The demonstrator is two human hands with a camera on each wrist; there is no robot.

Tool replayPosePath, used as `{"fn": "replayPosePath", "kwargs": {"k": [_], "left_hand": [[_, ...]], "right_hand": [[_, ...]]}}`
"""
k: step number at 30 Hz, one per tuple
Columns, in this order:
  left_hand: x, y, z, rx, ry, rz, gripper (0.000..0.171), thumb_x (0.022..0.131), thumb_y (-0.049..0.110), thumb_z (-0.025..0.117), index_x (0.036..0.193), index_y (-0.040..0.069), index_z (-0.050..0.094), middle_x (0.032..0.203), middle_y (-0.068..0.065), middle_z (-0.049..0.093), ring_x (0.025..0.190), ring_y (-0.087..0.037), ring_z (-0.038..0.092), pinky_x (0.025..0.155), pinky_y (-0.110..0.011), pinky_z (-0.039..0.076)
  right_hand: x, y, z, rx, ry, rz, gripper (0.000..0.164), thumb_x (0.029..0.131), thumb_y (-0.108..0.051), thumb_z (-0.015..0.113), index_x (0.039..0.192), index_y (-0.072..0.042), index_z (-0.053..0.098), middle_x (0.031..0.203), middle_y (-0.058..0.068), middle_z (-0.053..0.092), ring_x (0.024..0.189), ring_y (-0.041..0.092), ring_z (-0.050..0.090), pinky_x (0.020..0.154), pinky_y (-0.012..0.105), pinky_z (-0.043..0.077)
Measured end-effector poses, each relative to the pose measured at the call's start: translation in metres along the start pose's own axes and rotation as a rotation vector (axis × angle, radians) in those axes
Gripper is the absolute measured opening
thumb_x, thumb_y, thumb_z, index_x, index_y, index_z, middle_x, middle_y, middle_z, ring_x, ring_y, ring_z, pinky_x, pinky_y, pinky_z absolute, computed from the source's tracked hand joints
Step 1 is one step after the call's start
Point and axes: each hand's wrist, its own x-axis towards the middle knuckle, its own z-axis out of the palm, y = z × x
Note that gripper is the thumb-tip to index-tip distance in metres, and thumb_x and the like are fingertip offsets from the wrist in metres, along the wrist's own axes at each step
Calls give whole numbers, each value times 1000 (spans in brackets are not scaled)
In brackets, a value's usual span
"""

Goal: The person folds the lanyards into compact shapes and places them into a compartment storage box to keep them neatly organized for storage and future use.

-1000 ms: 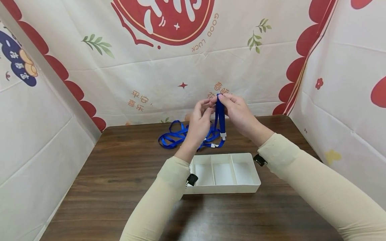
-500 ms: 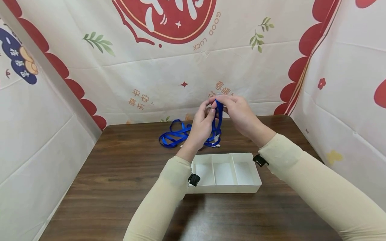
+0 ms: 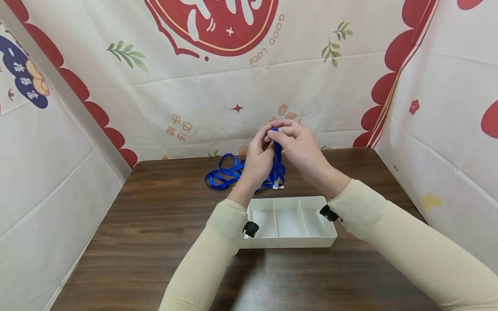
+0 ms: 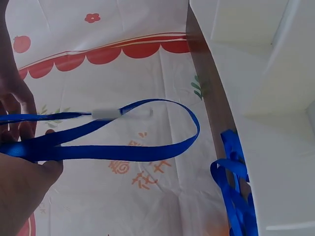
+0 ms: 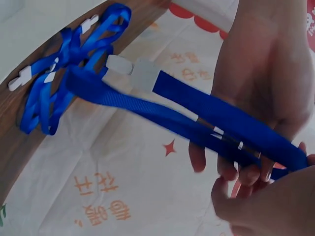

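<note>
A blue lanyard [image 3: 277, 151] with white plastic fittings hangs folded from both hands, above the back of the table. My right hand [image 3: 305, 149] pinches it near the top between thumb and fingers. The left hand [image 3: 258, 162] faces it, and in the left wrist view its thumb lies across the blue strap with fingers behind. A loop of the strap [image 4: 123, 152] dangles free below the hands. One white buckle [image 5: 145, 76] shows plainly in the right wrist view. Beneath lies a loose heap of blue lanyards [image 3: 223, 179], partly hidden by the left hand and wrist.
A white box with dividers [image 3: 288, 243] stands on the dark wooden table [image 3: 155, 242], in front of the heap, its left end behind the left forearm. Printed white cloth [image 3: 218, 86] rises along the table's back and sides.
The hands have drawn together, and my right hand has shifted left. The upright strap has moved left with it and looks narrower. The box and the heap's left part stay put.
</note>
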Motion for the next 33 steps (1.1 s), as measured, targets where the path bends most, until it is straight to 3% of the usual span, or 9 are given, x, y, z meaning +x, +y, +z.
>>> {"fn": "replayPosePath", "kwargs": {"k": [3, 6, 10, 13, 16, 22, 26, 29, 33], "left_hand": [[1, 3, -1, -1, 1, 36, 48, 113, 2, 41, 159, 12, 48, 163, -6, 50, 144, -17, 55, 117, -27, 49], [4, 6, -3, -15, 1, 82, 49, 112, -1, 42, 159, 10, 48, 139, -14, 64, 121, -11, 63, 103, -19, 51], [6, 7, -5, -41, -2, 106, 48, 111, -2, 44, 158, 9, 48, 121, -25, 70, 99, -7, 62, 90, -21, 50], [4, 5, -6, -49, -9, 97, 43, 112, 1, 45, 155, 6, 45, 135, -26, 70, 107, -5, 64, 93, -21, 52], [1, 3, -6, -45, -12, 85, 32, 113, 4, 45, 145, 5, 39, 137, -28, 68, 113, -6, 62, 96, -22, 50], [-3, -1, -1, -114, 0, 99, 18, 114, 4, 41, 120, 16, 29, 119, -25, 66, 103, -20, 61, 96, -31, 52], [-5, -5, 3, -153, 9, 124, 15, 115, 6, 38, 114, 18, 30, 111, -12, 61, 105, -28, 59, 96, -30, 52], [-8, -8, 5, -131, 27, 148, 5, 115, 7, 37, 117, 12, 38, 112, -4, 59, 106, -23, 58, 94, -29, 51], [-9, -10, 4, -115, 55, 167, 20, 114, 11, 40, 127, -1, 51, 120, -9, 61, 107, -12, 59, 94, -28, 51]], "right_hand": [[-2, -1, 2, -18, 33, 20, 36, 107, -26, 63, 109, 8, 76, 154, 5, 51, 154, 20, 38, 128, 43, 34], [-1, -1, 3, -25, 40, 35, 38, 107, -28, 63, 111, 7, 76, 155, 9, 50, 152, 23, 39, 129, 45, 32], [0, 3, 2, -44, 43, 28, 40, 108, -29, 61, 116, 8, 76, 157, 11, 50, 154, 25, 38, 130, 47, 32], [1, 6, 2, -47, 59, 3, 41, 109, -28, 60, 120, 8, 75, 156, 11, 54, 155, 26, 39, 131, 45, 32], [1, 7, 3, -19, 67, -15, 40, 109, -30, 60, 122, 5, 75, 151, 12, 60, 152, 24, 45, 129, 44, 35], [0, 9, 4, 78, 82, -8, 35, 111, -29, 58, 125, -2, 75, 137, 11, 69, 129, 19, 62, 112, 37, 52], [0, 9, 4, 103, 90, -17, 36, 110, -31, 59, 130, -5, 75, 140, 7, 70, 126, 17, 64, 100, 31, 57], [0, 7, 4, 118, 86, -23, 34, 110, -31, 61, 128, -6, 76, 142, 6, 69, 134, 14, 61, 105, 32, 55], [1, 7, 3, 138, 85, -31, 31, 109, -27, 62, 124, -5, 78, 141, 9, 69, 141, 15, 56, 119, 40, 47]]}}
